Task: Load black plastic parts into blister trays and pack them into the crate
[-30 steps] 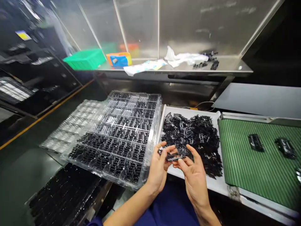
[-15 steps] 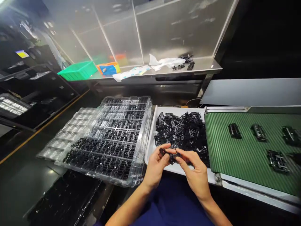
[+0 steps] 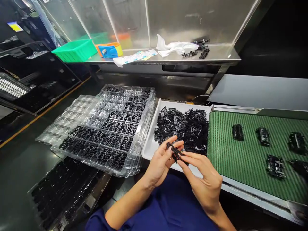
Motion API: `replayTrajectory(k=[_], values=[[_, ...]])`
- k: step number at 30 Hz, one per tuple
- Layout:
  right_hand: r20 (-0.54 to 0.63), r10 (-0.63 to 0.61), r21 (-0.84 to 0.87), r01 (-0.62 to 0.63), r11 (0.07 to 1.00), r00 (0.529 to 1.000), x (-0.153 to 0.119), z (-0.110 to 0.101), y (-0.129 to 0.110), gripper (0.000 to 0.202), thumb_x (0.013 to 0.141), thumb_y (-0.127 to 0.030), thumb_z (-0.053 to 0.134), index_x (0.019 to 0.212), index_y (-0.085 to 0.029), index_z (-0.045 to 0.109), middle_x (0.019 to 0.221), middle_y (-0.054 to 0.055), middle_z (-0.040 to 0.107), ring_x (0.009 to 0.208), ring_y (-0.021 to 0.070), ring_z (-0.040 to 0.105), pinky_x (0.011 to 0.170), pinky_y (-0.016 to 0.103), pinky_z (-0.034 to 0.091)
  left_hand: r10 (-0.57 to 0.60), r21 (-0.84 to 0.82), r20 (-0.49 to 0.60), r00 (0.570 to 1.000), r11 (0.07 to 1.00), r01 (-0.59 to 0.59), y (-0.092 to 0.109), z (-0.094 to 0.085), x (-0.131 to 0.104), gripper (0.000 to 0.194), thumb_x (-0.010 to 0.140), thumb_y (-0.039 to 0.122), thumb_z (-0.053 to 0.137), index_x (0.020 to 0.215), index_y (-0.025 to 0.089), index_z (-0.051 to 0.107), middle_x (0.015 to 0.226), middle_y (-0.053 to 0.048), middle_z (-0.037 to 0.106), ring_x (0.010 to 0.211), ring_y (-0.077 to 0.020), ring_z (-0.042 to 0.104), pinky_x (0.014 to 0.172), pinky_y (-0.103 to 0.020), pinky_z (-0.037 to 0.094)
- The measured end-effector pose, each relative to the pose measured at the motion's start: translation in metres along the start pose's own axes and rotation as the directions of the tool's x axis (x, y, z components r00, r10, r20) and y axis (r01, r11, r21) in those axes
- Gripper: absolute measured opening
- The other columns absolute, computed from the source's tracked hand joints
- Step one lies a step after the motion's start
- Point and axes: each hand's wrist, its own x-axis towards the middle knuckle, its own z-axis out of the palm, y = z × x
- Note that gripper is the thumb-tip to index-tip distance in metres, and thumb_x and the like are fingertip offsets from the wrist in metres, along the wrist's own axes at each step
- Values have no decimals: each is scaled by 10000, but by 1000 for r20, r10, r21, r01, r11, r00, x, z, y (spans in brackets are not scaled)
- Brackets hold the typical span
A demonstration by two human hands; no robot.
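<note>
Between my two hands is a small black plastic part (image 3: 176, 153), long and narrow with openings along it. My left hand (image 3: 160, 162) pinches its upper left end between thumb and fingers. The thumb and fingertips of my right hand (image 3: 201, 175) close on its lower right end. Just beyond the hands, a heap of similar black parts (image 3: 183, 126) lies in a white tray (image 3: 150, 146). Fingers cover some of the held part, so its full shape is hidden.
Left of the tray, clear compartmented trays (image 3: 138, 138) hold rows of black parts. To the right, a green conveyor belt (image 3: 223, 154) carries several black assemblies (image 3: 276, 166). Along the back, a metal shelf (image 3: 221, 57) bears a green bin (image 3: 74, 51) and white cloth (image 3: 175, 47).
The view has tilted down and shifted slightly. The black part has turned in my fingers and now slants down to the right; both hands still hold it.
</note>
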Motion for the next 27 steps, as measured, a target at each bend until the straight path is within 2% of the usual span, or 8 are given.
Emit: replayTrajectory(k=[4, 8, 12, 17, 22, 25, 27], values=[[-16, 62, 10, -62, 998, 998, 4, 1, -3, 212, 820, -92, 707, 993, -213, 694, 987, 38, 710, 934, 158, 668, 879, 301, 526, 2, -32, 106, 994, 999, 1, -4, 3, -1, 448, 873, 196, 649, 1315, 244, 596, 1387, -84, 594, 1349, -241, 480, 1086, -340, 406], [30, 159, 97, -161, 982, 987, 3, -2, -1, 154, 830, -144, 710, 954, -234, 698, 980, 25, 707, 930, 158, 672, 864, 300, 533, 133, 184, 90, 987, 972, -147, -10, -1, 0, 460, 875, 256, 682, 1326, 273, 590, 1291, -76, 665, 1268, -235, 560, 1078, -353, 419], [46, 232, 222, -236, 946, 972, -2, -8, -1, 145, 844, -162, 697, 955, -256, 697, 1012, 21, 699, 964, 162, 670, 864, 305, 538, 128, 240, 97, 987, 959, -148, -10, -3, 0, 517, 779, 248, 786, 1272, 284, 634, 1190, -68, 719, 1176, -246, 632, 994, -335, 496], [60, 178, 210, -187, 960, 982, -2, -11, -1, 194, 838, -125, 694, 982, -255, 705, 1025, 24, 693, 958, 155, 669, 860, 294, 535, 99, 237, 90, 991, 964, -118, -4, 0, -1, 441, 719, 236, 833, 1143, 264, 715, 1127, -70, 745, 1138, -255, 658, 971, -326, 517], [46, 136, 156, -142, 977, 990, -2, -8, -2, 225, 841, -107, 682, 1009, -255, 704, 1058, 30, 676, 986, 161, 656, 895, 310, 524, 73, 270, 143, 987, 957, -110, 0, -1, 1, 433, 754, 228, 802, 1175, 261, 705, 1208, -81, 711, 1166, -250, 639, 1006, -341, 492], [45, 101, 68, -104, 992, 994, -2, -7, -5, 215, 857, -112, 656, 1007, -255, 714, 1065, 42, 661, 988, 167, 649, 886, 314, 526, 50, 287, 166, 985, 953, -96, 2, -4, 3, 418, 765, 231, 791, 1173, 260, 704, 1209, -77, 709, 1151, -233, 644, 977, -313, 500], [97, 60, 2, -61, 998, 993, 2, -11, -2, 196, 872, -135, 636, 996, -258, 724, 1054, 49, 660, 975, 175, 646, 862, 317, 531, 44, 329, 144, 989, 940, -89, 2, -6, 5, 370, 751, 237, 800, 1113, 229, 725, 1174, -83, 721, 1096, -231, 665, 926, -302, 517]])
